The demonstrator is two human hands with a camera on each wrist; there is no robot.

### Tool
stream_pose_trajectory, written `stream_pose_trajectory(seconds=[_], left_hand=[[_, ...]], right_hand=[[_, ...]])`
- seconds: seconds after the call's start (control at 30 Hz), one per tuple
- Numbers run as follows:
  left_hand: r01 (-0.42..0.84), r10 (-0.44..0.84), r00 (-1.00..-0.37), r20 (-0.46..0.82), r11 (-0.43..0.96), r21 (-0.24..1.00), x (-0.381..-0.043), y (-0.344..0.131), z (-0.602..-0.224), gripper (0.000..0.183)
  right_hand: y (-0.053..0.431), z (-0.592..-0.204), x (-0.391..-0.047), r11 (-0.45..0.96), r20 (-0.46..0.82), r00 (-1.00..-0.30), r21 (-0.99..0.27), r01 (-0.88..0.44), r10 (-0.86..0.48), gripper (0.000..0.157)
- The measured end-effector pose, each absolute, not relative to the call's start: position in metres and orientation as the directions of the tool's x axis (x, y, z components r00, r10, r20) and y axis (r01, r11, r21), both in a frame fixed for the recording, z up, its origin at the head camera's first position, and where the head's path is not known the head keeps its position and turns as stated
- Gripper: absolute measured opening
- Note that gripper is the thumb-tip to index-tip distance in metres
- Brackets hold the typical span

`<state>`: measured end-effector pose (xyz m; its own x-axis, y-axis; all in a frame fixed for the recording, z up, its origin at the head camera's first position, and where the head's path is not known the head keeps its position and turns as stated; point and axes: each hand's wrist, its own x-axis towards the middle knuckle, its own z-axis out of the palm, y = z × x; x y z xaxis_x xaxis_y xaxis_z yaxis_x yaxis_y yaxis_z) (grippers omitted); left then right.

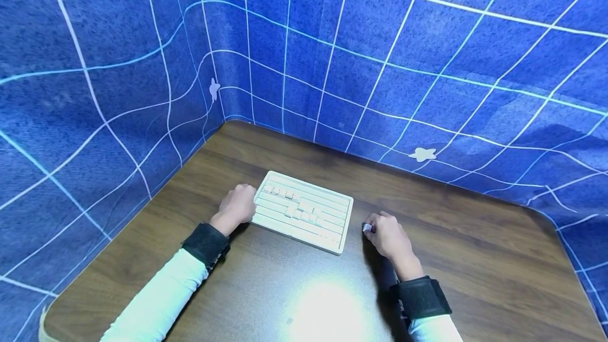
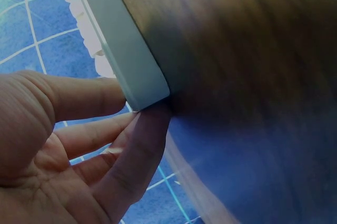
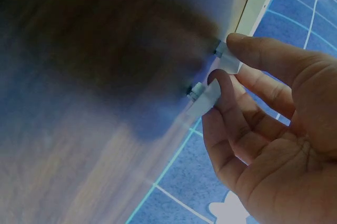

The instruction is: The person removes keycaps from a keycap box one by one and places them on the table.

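Observation:
A white rectangular tray (image 1: 304, 211) with parallel ridges lies on the table, small white pieces (image 1: 304, 214) standing in its rows. At its left end my left hand (image 1: 239, 203) pinches the edge. In the left wrist view, the thumb is at the upper side of the tray's corner (image 2: 139, 71) and a finger is tucked against its underside. Just off the right end of the tray, my right hand (image 1: 389, 234) holds small pieces close over the table. Its wrist view shows two of them, one white piece (image 3: 229, 62) by the thumb and another piece (image 3: 206, 101) at a fingertip, each with a small stub.
Brown wood-grain table (image 1: 451, 236) spreads under both arms, with a bright light glare near its front. Blue cloth (image 1: 361, 57) with white grid lines and stars hangs behind the table and along its left side. A black band (image 1: 423, 297) wraps each wrist.

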<state>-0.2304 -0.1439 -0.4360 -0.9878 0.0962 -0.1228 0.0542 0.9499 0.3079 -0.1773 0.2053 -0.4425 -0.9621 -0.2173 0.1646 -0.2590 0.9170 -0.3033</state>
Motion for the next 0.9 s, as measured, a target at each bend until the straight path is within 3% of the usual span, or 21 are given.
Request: stream_pose_trajectory(seconds=[0.9], left_hand=[[0.052, 0.097, -0.986, -0.134, 0.951, 0.306, -0.2288, -0.1426, -0.4332, 0.019]], right_hand=[[0.2047, -0.4376, -0.1760, 0.929, 0.201, -0.951, -0.242, -0.280, -0.235, 0.013]])
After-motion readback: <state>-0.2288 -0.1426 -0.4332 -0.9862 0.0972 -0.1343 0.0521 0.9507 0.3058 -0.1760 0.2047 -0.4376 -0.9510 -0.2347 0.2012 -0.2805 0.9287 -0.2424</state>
